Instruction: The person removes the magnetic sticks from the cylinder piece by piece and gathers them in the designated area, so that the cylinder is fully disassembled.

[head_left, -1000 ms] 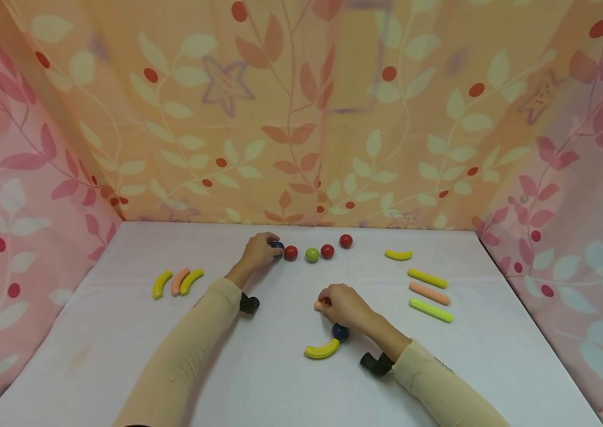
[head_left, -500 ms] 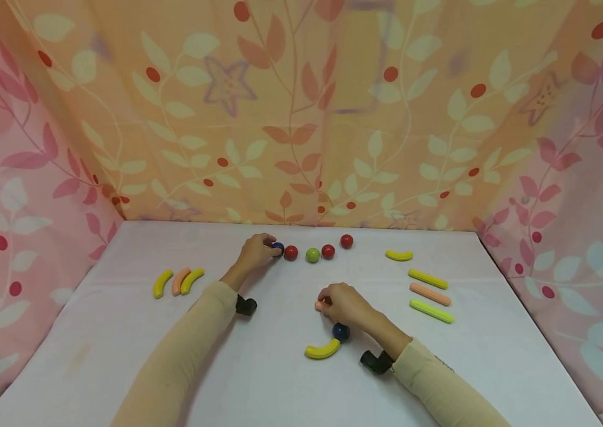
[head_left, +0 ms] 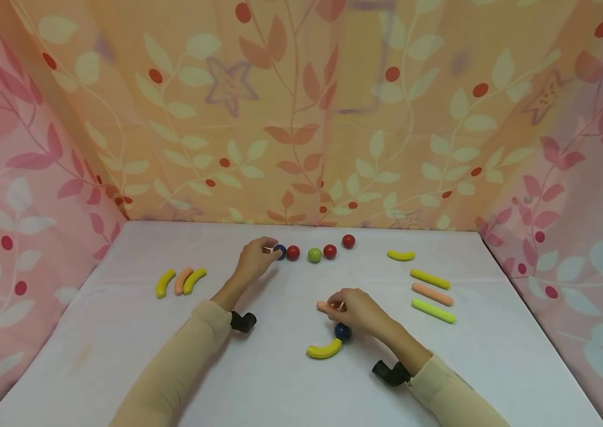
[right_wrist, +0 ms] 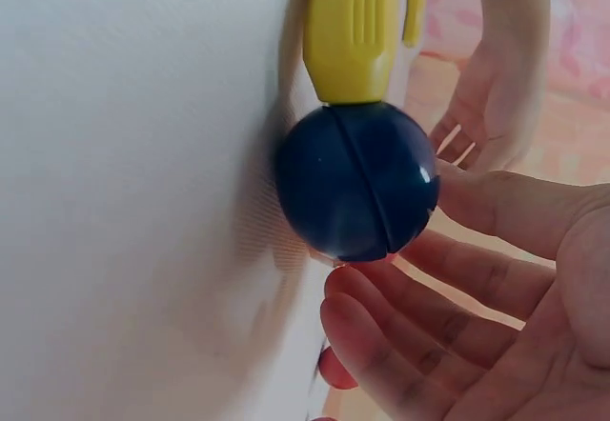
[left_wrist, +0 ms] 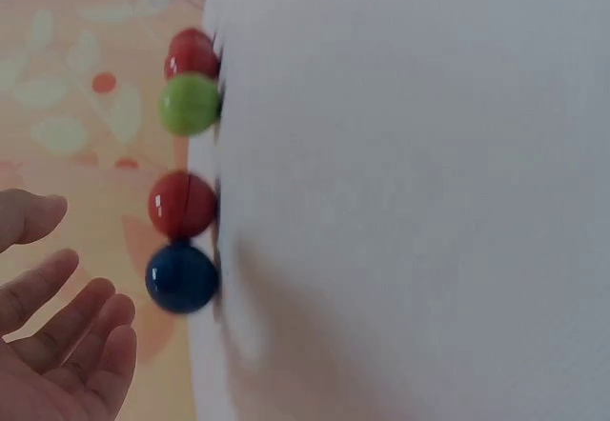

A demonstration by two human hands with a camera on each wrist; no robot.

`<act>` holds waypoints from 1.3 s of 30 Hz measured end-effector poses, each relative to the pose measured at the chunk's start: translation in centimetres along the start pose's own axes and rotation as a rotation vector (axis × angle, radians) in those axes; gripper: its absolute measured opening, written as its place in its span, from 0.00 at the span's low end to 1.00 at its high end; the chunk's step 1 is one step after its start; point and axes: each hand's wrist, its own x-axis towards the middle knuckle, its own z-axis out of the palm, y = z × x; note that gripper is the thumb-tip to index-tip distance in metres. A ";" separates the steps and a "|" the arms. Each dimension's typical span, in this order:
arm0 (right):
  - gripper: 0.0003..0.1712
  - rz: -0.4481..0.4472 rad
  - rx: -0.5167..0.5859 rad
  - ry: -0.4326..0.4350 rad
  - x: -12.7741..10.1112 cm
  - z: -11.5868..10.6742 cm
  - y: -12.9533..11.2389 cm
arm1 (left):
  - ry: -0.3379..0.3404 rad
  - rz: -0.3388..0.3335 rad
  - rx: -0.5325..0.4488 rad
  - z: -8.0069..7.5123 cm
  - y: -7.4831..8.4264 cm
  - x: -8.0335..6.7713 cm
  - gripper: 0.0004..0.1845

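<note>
Since the earlier frames your right hand [head_left: 361,309] has slid a little toward the right edge of the tabletop [head_left: 120,356], so more of the pink curved piece [head_left: 325,306] now shows at your fingertips. This piece lies near the middle of the tabletop, and your right fingers look bent over its end; whether they pinch it or only touch it, I cannot tell. Just in front of this hand the dark blue ball [head_left: 342,332] touches the yellow curved piece [head_left: 324,350].

Your left hand [head_left: 252,261] is at the far edge, fingers relaxed and apart, beside the second blue ball [head_left: 279,251], which begins a row with a red ball [head_left: 293,253], a green ball [head_left: 314,255] and two more red balls [head_left: 330,251].

I think the main risk is rolling. If your right palm brushes the dark blue ball, it can leave the yellow piece. A push from your left fingers can knock the second blue ball into the row.

From the head view your right hand covers most of the pink piece. The left wrist view does not show if your fingers touch the ball.
</note>
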 end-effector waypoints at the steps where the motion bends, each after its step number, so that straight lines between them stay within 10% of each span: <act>1: 0.15 -0.005 0.001 0.004 -0.3 0.0 0.1 | -0.011 0.011 -0.008 0.3 0.3 -0.4 0.19; 17: 0.25 0.015 0.020 0.017 -3.0 1.2 0.4 | -0.569 0.264 0.176 6.3 3.8 -5.4 0.16; 25: 0.19 0.024 0.024 0.056 -2.9 1.2 0.5 | -0.565 0.315 0.251 6.8 4.0 -6.1 0.11; 39: 0.16 0.021 0.010 0.072 0.0 0.8 0.5 | -0.489 0.159 0.254 5.4 2.9 -6.9 0.10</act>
